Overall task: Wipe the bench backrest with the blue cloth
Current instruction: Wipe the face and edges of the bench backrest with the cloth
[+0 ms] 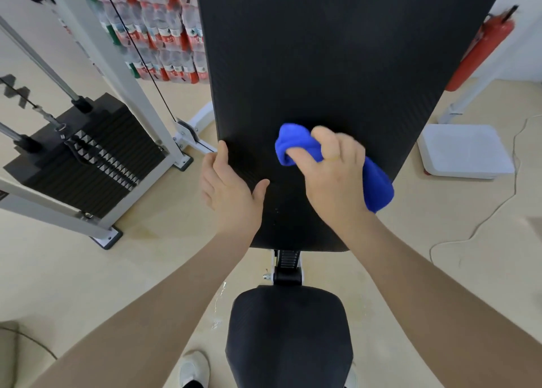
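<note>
Right hand [334, 173] fingers clench the bunched blue cloth [296, 144] against the lower backrest [322, 65]; its unwiped length runs away upward. Left hand [231, 182], fingers spread, braces the pad's left edge.

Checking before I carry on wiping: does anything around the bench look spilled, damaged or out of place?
A small wet-looking glossy patch lies on the floor left of the seat pad, perhaps a spill. The backrest looks undamaged, apart from pale specks near its lower edge.
</note>
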The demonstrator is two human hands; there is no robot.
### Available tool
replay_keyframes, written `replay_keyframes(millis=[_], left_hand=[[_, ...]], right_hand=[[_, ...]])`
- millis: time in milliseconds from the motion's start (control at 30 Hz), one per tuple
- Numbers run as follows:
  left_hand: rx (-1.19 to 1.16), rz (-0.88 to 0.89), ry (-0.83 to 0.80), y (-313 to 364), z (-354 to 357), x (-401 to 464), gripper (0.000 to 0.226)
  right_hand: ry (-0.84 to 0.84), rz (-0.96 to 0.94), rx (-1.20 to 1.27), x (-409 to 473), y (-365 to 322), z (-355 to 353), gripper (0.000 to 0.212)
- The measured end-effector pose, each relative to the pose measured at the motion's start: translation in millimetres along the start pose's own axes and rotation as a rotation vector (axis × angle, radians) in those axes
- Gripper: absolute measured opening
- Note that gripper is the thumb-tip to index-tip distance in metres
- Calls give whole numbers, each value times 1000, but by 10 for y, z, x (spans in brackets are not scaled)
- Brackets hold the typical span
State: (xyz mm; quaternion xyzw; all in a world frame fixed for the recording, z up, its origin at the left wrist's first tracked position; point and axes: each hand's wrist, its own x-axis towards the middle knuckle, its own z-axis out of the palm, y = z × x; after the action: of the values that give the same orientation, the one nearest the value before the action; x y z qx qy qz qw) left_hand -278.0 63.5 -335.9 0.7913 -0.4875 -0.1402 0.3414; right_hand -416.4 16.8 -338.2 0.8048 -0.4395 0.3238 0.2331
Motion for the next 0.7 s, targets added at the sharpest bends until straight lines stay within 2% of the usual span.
replay_keyframes(millis=[133, 233, 333, 400, 500, 567, 633, 700], left_hand=[[-57, 26, -11, -95, -24, 62, 89], [-104, 35, -44, -130, -40, 81, 86], [-119, 103, -36, -177, -60, 65, 76], [-123, 138, -36, -237, -73, 39, 75], [-215, 84, -66, -279, -143, 50, 76], [-302, 88, -80, -300, -203, 96, 72], [-335, 126, -100, -369, -248, 131, 70], [-319, 191, -117, -434, -266, 137, 69]], right_hand=[[3, 0, -42, -54, -28, 109, 25], [-182, -71, -84, -496, -151, 156, 33], [-322, -192, -69, -448, -132, 68, 35], [-270, -234, -71, -230, -124, -24, 26], [-46, -112, -58, 189, -161, -34, 28], [40, -24, -48, 308, -226, 28, 30], [37, -47, -62, 176, -306, 132, 28], [-85, -144, -74, -135, -392, 215, 30]])
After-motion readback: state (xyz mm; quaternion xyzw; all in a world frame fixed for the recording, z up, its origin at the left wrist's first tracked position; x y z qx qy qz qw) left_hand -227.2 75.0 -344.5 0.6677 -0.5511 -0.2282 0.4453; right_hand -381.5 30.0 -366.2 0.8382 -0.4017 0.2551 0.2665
